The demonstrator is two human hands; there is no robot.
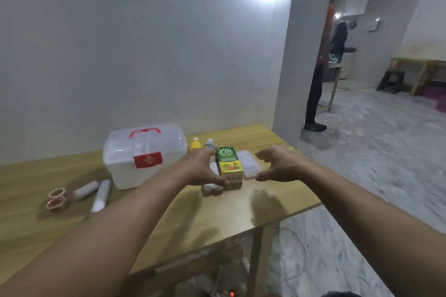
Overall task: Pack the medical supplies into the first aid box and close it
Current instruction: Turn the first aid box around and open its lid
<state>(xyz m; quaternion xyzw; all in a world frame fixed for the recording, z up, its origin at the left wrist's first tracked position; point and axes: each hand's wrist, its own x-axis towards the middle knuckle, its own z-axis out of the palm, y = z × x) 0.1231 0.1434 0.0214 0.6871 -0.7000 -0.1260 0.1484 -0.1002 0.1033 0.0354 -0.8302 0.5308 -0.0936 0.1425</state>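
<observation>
Reaching in with both hands now, you've got the green carton (229, 164) framed between them on the table (169, 212). Your left hand (201, 169) sits at the carton's left face, fingers spread and loose, thumb down by its bottom corner; whether it's actually touching the card, I can't tell, and it isn't gripping anything. Your right hand (277, 164) hovers apart on the other side, curled into an open claw above the flat clear case (249, 164), holding nothing. The box (142, 154) stands off to your left with its lid down and its red latch (147, 159) facing you, so nothing goes in until that opens. My read: pick one job per hand. Close the left around the carton's two broad faces, low down, so it doesn't tip into the yellow bottle (195, 144) and white bottle (210, 146) standing just behind it. A white roll (213, 187) lies right at the carton's foot under your left hand, so lift straight up rather than dragging. Let the right drop flat onto the clear case and pinch its long edges. Scissors (60, 198) and a wrapped roll (101, 196) wait near the table's left end, well apart from all this. Pop the latch first if you can.
</observation>
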